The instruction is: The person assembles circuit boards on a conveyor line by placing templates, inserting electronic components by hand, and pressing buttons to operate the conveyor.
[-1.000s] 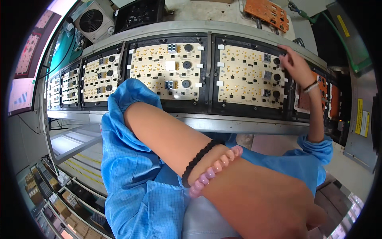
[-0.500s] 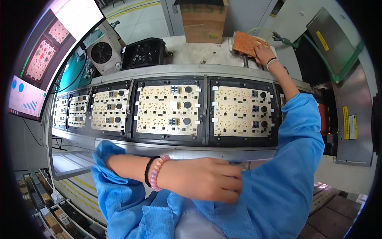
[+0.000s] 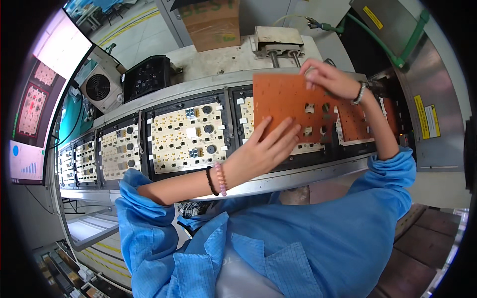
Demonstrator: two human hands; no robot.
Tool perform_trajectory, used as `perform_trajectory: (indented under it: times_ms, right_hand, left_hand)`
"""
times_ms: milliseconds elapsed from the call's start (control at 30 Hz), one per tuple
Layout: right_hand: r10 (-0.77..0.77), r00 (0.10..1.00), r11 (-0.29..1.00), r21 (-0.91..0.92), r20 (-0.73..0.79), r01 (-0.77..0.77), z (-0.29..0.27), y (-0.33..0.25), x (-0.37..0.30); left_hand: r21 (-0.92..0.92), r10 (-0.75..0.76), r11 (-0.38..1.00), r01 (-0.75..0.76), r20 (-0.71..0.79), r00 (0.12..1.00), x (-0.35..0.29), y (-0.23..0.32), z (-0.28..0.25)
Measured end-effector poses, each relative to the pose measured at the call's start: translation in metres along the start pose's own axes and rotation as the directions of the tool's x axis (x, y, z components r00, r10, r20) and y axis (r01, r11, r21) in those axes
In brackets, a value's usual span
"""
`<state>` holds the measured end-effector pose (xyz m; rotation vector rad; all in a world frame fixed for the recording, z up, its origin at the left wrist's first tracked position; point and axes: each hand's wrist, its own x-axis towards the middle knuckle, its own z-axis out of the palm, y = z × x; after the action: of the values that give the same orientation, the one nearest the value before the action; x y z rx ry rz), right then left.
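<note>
A flat orange-brown plate with cut-out holes [image 3: 278, 99] is tilted over the conveyor line, partly hiding a circuit board. My right hand [image 3: 330, 82] grips its upper right edge, fingers curled and thumb against it. Stretched and spread, the fingers of my left hand [image 3: 266, 154] lie over the plate's lower left part. Beneath and beside the plate is a cream circuit board [image 3: 247, 116] in a black frame. To the left sits another cream board [image 3: 166, 134] with round black parts, dark blue display blocks and one white block.
More boards [image 3: 119, 149] run leftward along the line. A second orange plate [image 3: 354, 121] lies on the line at right, partly behind my forearm. Behind stand a metal block on rods [image 3: 278, 37], a cardboard box [image 3: 211, 25] and a black bin [image 3: 147, 77]. A monitor [image 3: 37, 109] fills the left.
My right hand has brought the orange plate from the metal block down over the line. My left hand has risen to the plate, fingers spread. The view has shifted to the right.
</note>
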<state>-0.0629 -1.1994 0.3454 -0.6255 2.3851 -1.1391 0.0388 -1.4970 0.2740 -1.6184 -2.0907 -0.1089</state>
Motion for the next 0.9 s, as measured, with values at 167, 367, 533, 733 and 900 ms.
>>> perform_trajectory:
  times_ms: [167, 367, 533, 733, 900]
  right_hand:
    - [0.018, 0.996, 0.996, 0.085, 0.088, -0.026, 0.027, 0.031, 0.014]
    - [-0.167, 0.985, 0.943, -0.300, -0.049, 0.145, 0.046, 0.052, 0.027]
    - [-0.252, 0.960, 0.842, -0.518, -0.123, 0.155, 0.058, 0.055, 0.013]
    - [-0.374, 0.901, 0.609, -0.791, -0.220, 0.059, 0.090, 0.062, -0.016]
    - [-0.325, 0.880, 0.540, -0.832, -0.345, -0.127, 0.091, 0.063, -0.018]
  left_hand:
    - [-0.003, -0.077, 0.997, 0.078, 0.117, 0.990, -0.003, 0.005, 0.022]
    - [-0.044, -0.092, 0.994, 0.099, 0.130, 0.987, -0.010, 0.002, 0.033]
    - [-0.213, -0.125, 0.967, 0.143, 0.098, 0.987, -0.016, 0.000, 0.040]
    - [-0.153, -0.177, 0.964, 0.218, 0.244, 0.953, -0.029, 0.024, 0.025]
    - [-0.171, -0.253, 0.928, 0.332, 0.365, 0.896, -0.028, 0.030, 0.015]
